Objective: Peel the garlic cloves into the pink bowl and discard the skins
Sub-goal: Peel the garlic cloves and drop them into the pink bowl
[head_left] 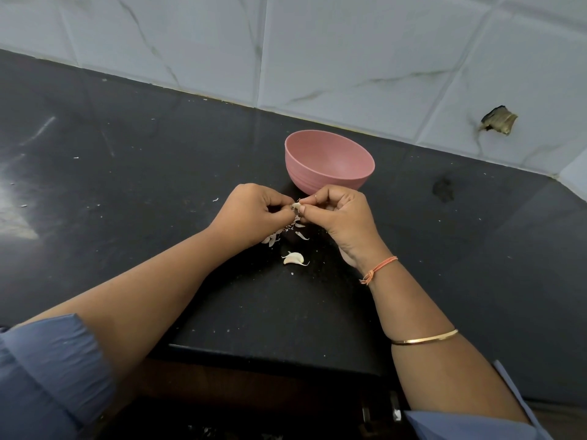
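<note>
A pink bowl (pixel 330 161) stands on the black counter (pixel 127 173); what I can see of its inside holds nothing. Just in front of it my left hand (pixel 251 214) and my right hand (pixel 336 217) meet, and both pinch one small garlic clove (pixel 296 206) between their fingertips. Loose white skins (pixel 286 233) lie on the counter under and beside my hands. Nearer to me an unpeeled garlic clove (pixel 293 258) lies alone on the counter.
A grey marbled tile wall (pixel 349 52) rises right behind the bowl, with a broken hole (pixel 498 120) at the right. The counter's front edge (pixel 270 350) runs below my forearms. Small white flecks dot the counter.
</note>
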A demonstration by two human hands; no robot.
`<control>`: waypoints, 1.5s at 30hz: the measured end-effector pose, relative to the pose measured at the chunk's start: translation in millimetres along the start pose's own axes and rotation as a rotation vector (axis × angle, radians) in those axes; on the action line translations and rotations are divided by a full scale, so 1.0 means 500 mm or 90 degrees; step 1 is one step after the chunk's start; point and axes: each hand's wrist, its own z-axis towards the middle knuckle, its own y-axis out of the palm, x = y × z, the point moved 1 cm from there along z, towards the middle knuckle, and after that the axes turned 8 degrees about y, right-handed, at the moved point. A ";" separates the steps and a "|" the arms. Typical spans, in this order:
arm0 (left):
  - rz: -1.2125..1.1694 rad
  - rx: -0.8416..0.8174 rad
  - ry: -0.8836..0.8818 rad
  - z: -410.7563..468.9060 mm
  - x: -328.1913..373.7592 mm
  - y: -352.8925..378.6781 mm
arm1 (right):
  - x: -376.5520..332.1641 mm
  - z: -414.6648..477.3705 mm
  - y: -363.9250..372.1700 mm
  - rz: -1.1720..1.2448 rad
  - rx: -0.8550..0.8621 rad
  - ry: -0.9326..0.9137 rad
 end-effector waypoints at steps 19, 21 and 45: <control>-0.131 0.003 -0.067 0.005 0.002 -0.006 | 0.003 0.008 -0.002 0.162 -0.037 0.097; -0.120 0.009 -0.070 0.005 0.004 -0.007 | 0.005 0.009 0.001 0.122 -0.029 0.086; -0.087 0.153 -0.127 0.011 -0.016 -0.014 | -0.003 0.001 -0.006 0.198 -0.047 0.070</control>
